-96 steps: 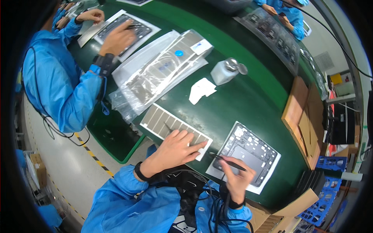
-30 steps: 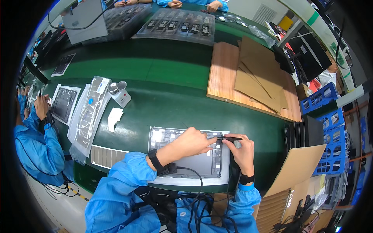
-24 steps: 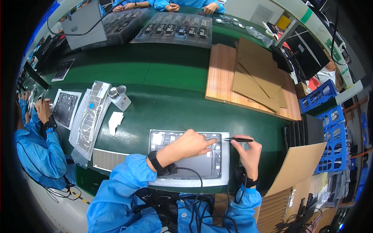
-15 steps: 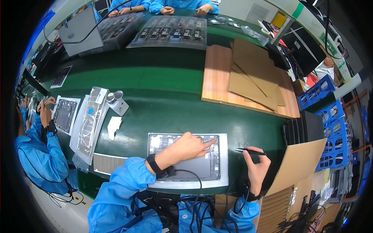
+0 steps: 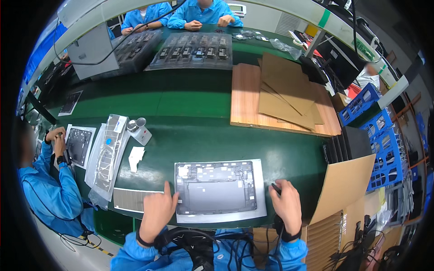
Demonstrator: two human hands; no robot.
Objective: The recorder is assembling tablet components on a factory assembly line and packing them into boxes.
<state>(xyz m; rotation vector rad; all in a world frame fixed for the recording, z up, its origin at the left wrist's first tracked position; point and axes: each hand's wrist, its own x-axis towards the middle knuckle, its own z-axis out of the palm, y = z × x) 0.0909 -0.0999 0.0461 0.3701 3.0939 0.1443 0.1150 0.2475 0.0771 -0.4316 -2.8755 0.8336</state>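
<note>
A grey tablet housing (image 5: 214, 196) with small white pads along its upper part lies on a white sheet (image 5: 260, 198) on the green table. Beside its left edge is my left hand (image 5: 157, 208), index finger stretched out and nothing seen in it. That hand partly covers a sheet of grey adhesive strips (image 5: 129, 198). To the right of the housing, off the white sheet, my right hand (image 5: 287, 203) is closed around dark tweezers (image 5: 275, 188), mostly hidden by the fingers. Both my wrists wear black bands, with cables running near my lap.
Left of centre stand a metal-topped dispenser bottle (image 5: 139, 131), a white paper scrap (image 5: 135, 158) and bagged strips (image 5: 106, 153). Brown cardboard (image 5: 289, 97) lies on a wooden board (image 5: 244, 101). At left, a co-worker (image 5: 52, 189) handles another housing (image 5: 79, 145). Parts trays (image 5: 190, 61) are at the back.
My left hand has moved off the housing's upper right to its left side, uncovering it. My right hand still holds the tweezers, now turned so less of them shows. The view has shifted slightly.
</note>
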